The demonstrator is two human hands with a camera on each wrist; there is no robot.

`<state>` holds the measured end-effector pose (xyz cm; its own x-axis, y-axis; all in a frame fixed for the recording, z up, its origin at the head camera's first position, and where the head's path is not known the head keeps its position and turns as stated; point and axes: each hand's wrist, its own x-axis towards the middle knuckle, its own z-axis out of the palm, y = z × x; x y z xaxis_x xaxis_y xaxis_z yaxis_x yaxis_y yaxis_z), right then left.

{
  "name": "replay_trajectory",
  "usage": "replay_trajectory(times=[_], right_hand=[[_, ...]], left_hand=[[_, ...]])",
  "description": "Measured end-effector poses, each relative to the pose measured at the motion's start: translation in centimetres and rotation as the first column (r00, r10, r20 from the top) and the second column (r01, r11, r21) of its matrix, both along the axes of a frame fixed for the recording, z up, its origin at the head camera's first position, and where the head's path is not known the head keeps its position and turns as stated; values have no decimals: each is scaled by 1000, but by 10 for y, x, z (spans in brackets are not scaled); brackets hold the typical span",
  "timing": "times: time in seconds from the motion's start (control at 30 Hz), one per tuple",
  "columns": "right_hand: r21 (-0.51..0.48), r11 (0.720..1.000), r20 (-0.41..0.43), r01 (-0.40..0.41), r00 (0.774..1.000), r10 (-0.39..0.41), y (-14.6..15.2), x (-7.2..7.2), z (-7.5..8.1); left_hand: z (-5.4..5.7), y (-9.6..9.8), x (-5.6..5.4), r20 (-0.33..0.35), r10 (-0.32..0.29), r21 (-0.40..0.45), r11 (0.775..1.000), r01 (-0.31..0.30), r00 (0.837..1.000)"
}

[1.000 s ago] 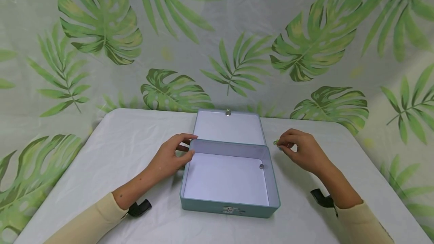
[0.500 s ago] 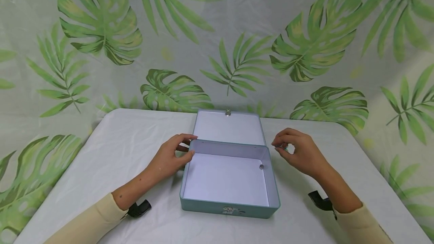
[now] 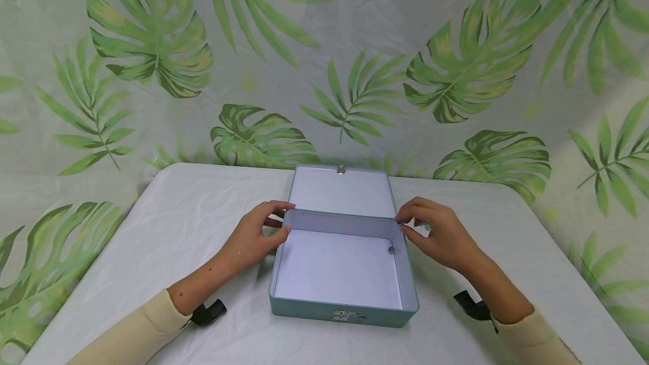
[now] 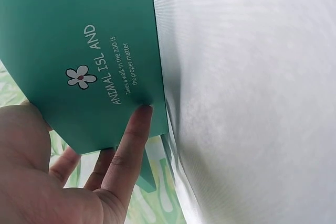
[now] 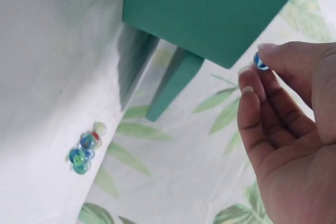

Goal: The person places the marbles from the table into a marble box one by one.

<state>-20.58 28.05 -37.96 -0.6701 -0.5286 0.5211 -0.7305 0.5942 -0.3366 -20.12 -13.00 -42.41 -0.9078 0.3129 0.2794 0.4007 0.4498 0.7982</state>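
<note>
A teal tin box (image 3: 341, 315) with a white inside stands on the table, its lid (image 3: 342, 187) folded back behind it. My left hand (image 3: 258, 230) grips the box's back left corner, thumb at the rim. In the left wrist view, one finger presses on the printed side wall (image 4: 105, 129). My right hand (image 3: 436, 232) pinches a blue and white glass marble (image 5: 260, 62) between thumb and fingertips, right at the box's back right corner. A small round marble (image 3: 391, 250) lies inside the box at the right wall.
Several coloured marbles (image 5: 86, 148) lie bunched on the white table to the right of the box, partly hidden behind the right hand in the head view. A leaf-print cloth (image 3: 355, 44) hangs behind the table. Both wrists wear black cameras.
My right hand has lifted the marble from the bunch at the right and moved left to the box's back right corner. The left hand and the box have stayed put.
</note>
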Motion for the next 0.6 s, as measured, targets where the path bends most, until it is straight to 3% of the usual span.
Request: replay_trajectory(times=[0.6], right_hand=[[4, 1000, -12, 2, 1000, -2, 1, -3, -3]], left_hand=[[-1, 0, 0, 0, 2, -9, 1000, -2, 1000]])
